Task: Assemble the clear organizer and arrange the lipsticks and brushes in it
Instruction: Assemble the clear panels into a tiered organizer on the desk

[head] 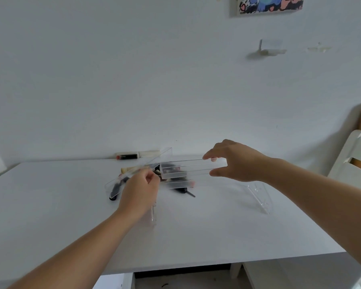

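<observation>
My right hand [233,161] pinches the right end of a clear rectangular tray [188,168] between fingers and thumb, holding it above the table. My left hand [140,190] grips a second long clear tray [121,180], which tilts up toward the far right. Behind and under both trays lies a blurred pile of dark lipsticks and brushes [175,185]. A clear organizer side piece [258,195] lies on the white table [196,236] to the right. Another clear piece [153,213] shows just below my left wrist.
A red-tipped black lipstick and a white tube [137,155] lie at the table's far edge by the wall. A white chair [354,159] stands at the right. The table's front edge runs close below my forearms.
</observation>
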Motion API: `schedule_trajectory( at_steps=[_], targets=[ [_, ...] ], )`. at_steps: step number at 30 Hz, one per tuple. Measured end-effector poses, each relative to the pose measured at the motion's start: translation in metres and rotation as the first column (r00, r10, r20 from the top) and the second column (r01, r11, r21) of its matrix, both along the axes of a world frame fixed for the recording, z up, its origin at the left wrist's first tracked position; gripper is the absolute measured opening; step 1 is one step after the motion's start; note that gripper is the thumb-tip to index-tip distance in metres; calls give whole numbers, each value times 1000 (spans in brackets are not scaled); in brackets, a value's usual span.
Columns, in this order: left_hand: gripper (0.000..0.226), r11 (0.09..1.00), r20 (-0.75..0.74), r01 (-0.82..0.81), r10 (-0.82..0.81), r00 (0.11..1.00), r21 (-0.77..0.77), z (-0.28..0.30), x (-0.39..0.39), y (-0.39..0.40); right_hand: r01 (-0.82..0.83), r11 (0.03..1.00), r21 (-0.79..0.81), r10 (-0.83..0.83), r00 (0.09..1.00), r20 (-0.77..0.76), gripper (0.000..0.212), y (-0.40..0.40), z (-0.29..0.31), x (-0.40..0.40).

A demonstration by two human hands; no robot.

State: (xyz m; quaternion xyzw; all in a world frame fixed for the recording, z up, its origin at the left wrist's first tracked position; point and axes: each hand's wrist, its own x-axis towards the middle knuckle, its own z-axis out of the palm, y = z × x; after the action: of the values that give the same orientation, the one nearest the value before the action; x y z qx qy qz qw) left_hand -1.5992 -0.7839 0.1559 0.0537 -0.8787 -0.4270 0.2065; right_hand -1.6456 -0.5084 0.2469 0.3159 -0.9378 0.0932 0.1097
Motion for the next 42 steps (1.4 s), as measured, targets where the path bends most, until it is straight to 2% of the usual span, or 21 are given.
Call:
schedule_trajectory(
  at_steps=[4, 8, 12, 17, 21, 30, 42],
  targets=[
    [23, 999, -28, -35, 35, 999, 0, 2, -4, -9, -42, 999, -9, 41, 997, -66, 42, -8, 7, 3],
    [26, 1000, -37, 3, -3, 999, -7, 6, -9, -17, -56, 998, 4, 56, 998, -18, 42, -14, 7, 3],
    [18, 996, -30, 64, -62, 998, 69, 9, -9, -25, -46, 997, 64, 44, 999, 29, 41, -16, -3, 3],
    [26, 959, -52, 123, -113, 992, 255, 11, -2, -33, -49, 996, 71, 47, 998, 39, 41, -23, -13, 1],
    [27, 957, -74, 182, -170, 983, 227, 2, 3, -35, -66, 996, 60, 65, 998, 25, 42, -33, -16, 0],
    [32, 923, -70, 251, -241, 968, 292, -8, 1, -44, -75, 996, 46, 75, 997, -6, 42, -29, -24, 6],
    [43, 927, -28, 267, -269, 963, 265, -11, 1, -44, -83, 992, 100, 85, 996, -20, 44, -28, -27, 18]
  ],
)
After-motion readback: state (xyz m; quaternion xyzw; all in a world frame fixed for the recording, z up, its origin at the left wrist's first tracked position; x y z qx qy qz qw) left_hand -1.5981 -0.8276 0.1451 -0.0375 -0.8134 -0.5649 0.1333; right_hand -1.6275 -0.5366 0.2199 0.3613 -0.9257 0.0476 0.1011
